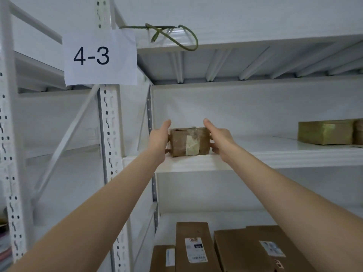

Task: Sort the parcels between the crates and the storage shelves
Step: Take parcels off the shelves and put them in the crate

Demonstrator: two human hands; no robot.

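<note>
A small brown taped parcel (pixel 189 141) sits at the front left corner of a white metal shelf (pixel 255 158) at about head height. My left hand (pixel 159 139) grips its left side, thumb up along the top edge and fingers curled round the side. On the opposite side my right hand (pixel 220 140) grips it the same way. Both arms are stretched far forward and up.
Further right on the same shelf lies an olive-wrapped parcel (pixel 326 132). The shelf below holds brown cardboard boxes (pixel 193 248) with labels. A paper sign reading 4-3 (pixel 100 56) hangs on the upright post, and a green cord (pixel 172 35) loops from the shelf above.
</note>
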